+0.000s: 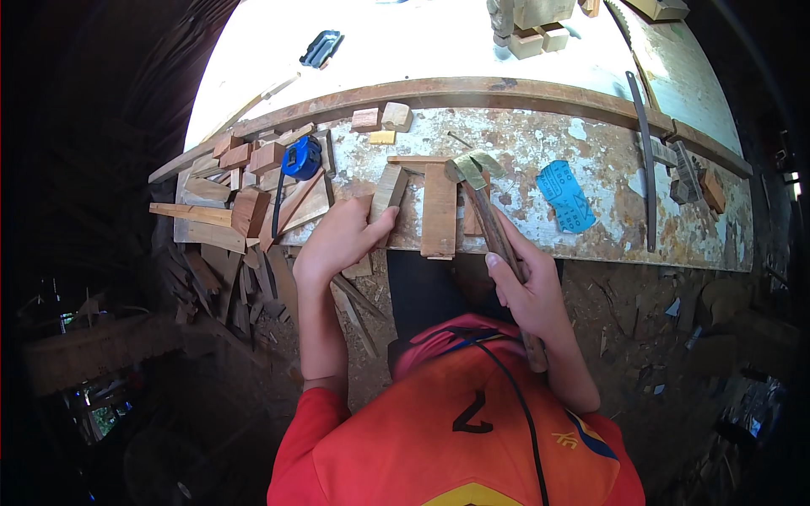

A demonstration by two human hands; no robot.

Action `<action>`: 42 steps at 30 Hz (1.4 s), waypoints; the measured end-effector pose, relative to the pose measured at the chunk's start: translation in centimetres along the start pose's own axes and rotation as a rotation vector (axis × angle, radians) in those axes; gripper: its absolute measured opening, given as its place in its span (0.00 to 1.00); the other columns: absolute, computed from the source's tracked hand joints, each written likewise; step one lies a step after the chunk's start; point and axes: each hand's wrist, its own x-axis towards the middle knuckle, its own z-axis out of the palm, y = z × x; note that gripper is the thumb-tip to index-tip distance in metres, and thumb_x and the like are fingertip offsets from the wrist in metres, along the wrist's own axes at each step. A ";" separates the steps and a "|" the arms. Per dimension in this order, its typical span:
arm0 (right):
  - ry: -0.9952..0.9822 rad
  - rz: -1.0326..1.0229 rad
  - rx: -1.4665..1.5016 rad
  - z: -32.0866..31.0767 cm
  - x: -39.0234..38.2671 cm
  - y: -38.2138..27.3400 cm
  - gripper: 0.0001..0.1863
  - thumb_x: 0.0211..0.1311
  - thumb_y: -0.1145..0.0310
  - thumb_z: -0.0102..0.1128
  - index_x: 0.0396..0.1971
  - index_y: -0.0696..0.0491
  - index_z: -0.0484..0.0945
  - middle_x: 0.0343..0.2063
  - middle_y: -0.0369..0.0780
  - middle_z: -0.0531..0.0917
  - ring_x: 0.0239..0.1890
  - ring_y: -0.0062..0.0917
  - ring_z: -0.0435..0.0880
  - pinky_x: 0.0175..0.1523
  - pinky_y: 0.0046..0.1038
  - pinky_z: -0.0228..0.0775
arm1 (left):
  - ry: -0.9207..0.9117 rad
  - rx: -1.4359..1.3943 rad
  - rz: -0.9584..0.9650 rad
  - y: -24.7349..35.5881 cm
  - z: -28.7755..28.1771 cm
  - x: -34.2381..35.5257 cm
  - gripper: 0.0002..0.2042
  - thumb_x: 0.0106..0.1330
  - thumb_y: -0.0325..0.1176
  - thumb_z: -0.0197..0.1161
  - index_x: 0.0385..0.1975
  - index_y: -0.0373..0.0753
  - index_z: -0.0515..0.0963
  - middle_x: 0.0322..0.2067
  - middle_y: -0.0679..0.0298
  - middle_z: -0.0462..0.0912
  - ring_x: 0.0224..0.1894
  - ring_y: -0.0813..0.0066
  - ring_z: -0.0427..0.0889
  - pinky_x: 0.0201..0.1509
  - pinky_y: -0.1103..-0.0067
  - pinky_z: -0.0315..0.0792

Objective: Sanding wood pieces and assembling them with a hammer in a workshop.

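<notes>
At the near edge of the worn workbench, my left hand grips a pale wooden block, fingers closed round it. To its right lie a flat upright-running board, a thin crosswise strip at its far end and a reddish piece, partly behind the handle. My right hand is closed on the long wooden handle of a hammer; its light metal head is over the bench, at the right end of the strip.
At left lie piled offcuts and a blue tape measure; blue sandpaper and a long metal blade lie right. A long rail crosses the bench. Blocks and a dark case lie beyond; scrap wood covers the floor below.
</notes>
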 end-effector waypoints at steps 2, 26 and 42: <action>0.000 -0.008 -0.025 -0.1 0.1 0.0 0.32 0.77 0.70 0.62 0.78 0.61 0.68 0.44 0.47 0.90 0.42 0.16 0.81 0.51 0.27 0.78 | 0.014 0.032 0.037 -0.1 0.6 0.0 0.29 0.78 0.53 0.61 0.43 0.23 0.84 0.25 0.39 0.85 0.33 0.37 0.88 0.44 0.54 0.81; 0.086 -0.230 -0.244 1.3 1.7 -0.1 0.33 0.74 0.70 0.64 0.77 0.60 0.70 0.39 0.53 0.90 0.37 0.40 0.92 0.46 0.35 0.81 | 0.168 -0.157 0.284 -2.7 0.5 -0.5 0.27 0.77 0.39 0.64 0.69 0.28 0.72 0.51 0.41 0.88 0.52 0.53 0.88 0.59 0.65 0.78; 0.107 -0.237 -0.165 1.0 2.3 1.8 0.31 0.74 0.70 0.64 0.75 0.61 0.72 0.31 0.52 0.86 0.31 0.25 0.88 0.41 0.33 0.79 | -0.218 -0.565 -0.044 -4.0 -2.9 1.3 0.35 0.75 0.45 0.69 0.79 0.40 0.68 0.31 0.74 0.77 0.24 0.87 0.67 0.25 0.82 0.59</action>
